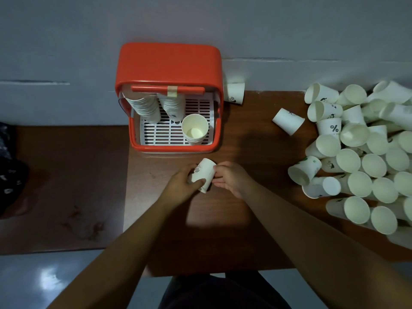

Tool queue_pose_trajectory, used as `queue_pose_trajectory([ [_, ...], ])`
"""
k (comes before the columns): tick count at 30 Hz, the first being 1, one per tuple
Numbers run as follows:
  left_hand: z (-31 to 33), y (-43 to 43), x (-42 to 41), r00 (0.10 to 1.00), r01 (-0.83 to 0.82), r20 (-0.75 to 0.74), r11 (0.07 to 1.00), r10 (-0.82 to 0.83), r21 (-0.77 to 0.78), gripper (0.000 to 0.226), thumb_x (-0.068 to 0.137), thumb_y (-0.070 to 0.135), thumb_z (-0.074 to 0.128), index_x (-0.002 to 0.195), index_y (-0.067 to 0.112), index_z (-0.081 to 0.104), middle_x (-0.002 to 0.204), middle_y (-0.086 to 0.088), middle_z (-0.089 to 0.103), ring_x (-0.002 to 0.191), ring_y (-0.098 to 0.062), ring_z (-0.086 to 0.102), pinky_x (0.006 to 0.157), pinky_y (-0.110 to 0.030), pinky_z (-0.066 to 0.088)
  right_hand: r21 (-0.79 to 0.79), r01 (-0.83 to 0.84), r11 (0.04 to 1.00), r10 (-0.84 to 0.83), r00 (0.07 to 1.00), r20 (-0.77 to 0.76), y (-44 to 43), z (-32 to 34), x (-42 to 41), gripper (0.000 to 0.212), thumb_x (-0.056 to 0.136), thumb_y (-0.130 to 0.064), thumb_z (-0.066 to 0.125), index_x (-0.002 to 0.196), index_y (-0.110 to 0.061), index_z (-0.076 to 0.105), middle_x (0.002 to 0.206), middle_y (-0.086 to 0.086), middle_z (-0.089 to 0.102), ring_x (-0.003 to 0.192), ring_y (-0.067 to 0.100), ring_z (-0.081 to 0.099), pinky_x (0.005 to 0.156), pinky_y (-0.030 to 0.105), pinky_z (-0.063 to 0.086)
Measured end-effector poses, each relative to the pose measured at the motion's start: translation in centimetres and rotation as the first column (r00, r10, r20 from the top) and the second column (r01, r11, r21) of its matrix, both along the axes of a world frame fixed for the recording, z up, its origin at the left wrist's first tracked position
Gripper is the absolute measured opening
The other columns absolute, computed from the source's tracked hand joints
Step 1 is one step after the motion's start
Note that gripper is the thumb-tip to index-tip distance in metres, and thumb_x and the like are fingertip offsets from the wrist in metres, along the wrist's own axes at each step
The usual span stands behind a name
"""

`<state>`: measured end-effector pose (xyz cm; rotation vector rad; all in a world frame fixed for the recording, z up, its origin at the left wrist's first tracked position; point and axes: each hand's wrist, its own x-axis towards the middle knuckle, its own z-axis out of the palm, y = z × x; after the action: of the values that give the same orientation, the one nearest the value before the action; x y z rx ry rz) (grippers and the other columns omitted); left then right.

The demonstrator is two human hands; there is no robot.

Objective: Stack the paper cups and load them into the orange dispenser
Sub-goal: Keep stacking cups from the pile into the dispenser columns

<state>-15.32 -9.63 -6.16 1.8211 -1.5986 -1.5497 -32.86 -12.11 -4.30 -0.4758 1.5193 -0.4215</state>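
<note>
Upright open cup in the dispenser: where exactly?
In the head view, the upright cup stands on the white grate at the front right of the orange dispenser, right of the two leaning stacks.

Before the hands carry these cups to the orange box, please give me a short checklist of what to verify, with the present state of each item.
1. Held cups gripped by both the left hand and the right hand: ok.
2. Held cups fully nested: cannot tell, fingers cover the seam.
3. Orange dispenser open at the front: ok.
4. Free room on the white grid tray: ok, bare slots at front left.
5. Upright stack already on the tray, standing straight: ok.
6. Table path between hands and dispenser free of cups: ok.
</note>
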Motion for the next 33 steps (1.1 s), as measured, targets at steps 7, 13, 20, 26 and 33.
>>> queue_pose_trajectory([
  [7,3.2,-0.2,-5.5,0.971,-0.056,-0.235,0.998,0.044,-0.043,0.072,0.083,0.021,0.081,0.138,0.024,0.036,0.121,0.021,0.051,0.107,0.010,0.056,0.088,-0.019,0.054,-0.095,0.188,0.978,-0.179,0.979,0.099,0.1,3.4,-6.5,0.027,0.090,-0.026,0.069,0.108,-0.008,0.062,0.104,0.019,0.069,0.096,0.031,0.070,0.091,0.044,0.056],
  [13,4.4,-4.2,-11.4,0.982,-0.048,-0.187,0.976,0.008,-0.211,0.061,0.076,0.034,0.082,0.127,0.025,0.049,0.126,0.005,0.056,0.116,-0.010,0.056,0.096,-0.042,0.053,-0.300,-0.032,0.953,-0.079,0.933,-0.352,-4.2,5.3,-16.2,0.025,0.090,-0.039,0.062,0.105,-0.019,0.063,0.109,0.006,0.069,0.094,0.022,0.068,0.086,0.043,0.057],
  [20,3.9,-5.7,-14.5,0.987,-0.112,-0.136,0.971,0.085,-0.210,0.064,0.079,0.028,0.084,0.128,0.022,0.042,0.124,0.009,0.055,0.114,-0.010,0.059,0.085,-0.020,0.053,-0.275,-0.601,0.750,0.089,0.504,-0.859,-10.3,2.4,-22.9,0.064,0.080,-0.038,0.071,0.132,-0.011,0.047,0.124,0.011,0.054,0.109,0.026,0.056,0.083,0.034,0.045],
  [26,4.0,-5.8,-13.9,0.994,-0.089,-0.082,0.951,0.068,-0.297,0.064,0.071,0.042,0.083,0.123,0.030,0.048,0.128,0.003,0.057,0.120,-0.012,0.058,0.093,-0.035,0.057,-0.082,-0.698,0.711,0.271,0.381,-0.884,-11.5,-1.0,-22.7,0.070,0.072,-0.041,0.078,0.125,-0.010,0.047,0.119,0.013,0.056,0.106,0.031,0.058,0.079,0.036,0.046],
  [33,6.4,-3.9,-10.8,0.992,-0.019,0.101,0.876,0.077,-0.482,0.072,0.075,0.043,0.078,0.136,0.019,0.050,0.130,-0.004,0.051,0.121,-0.016,0.051,0.097,-0.028,0.051,-0.286,-0.657,0.698,0.229,0.583,-0.779,-10.0,0.0,-20.2,0.063,0.074,-0.036,0.078,0.117,-0.009,0.041,0.114,0.014,0.059,0.100,0.032,0.060,0.078,0.039,0.050],
])
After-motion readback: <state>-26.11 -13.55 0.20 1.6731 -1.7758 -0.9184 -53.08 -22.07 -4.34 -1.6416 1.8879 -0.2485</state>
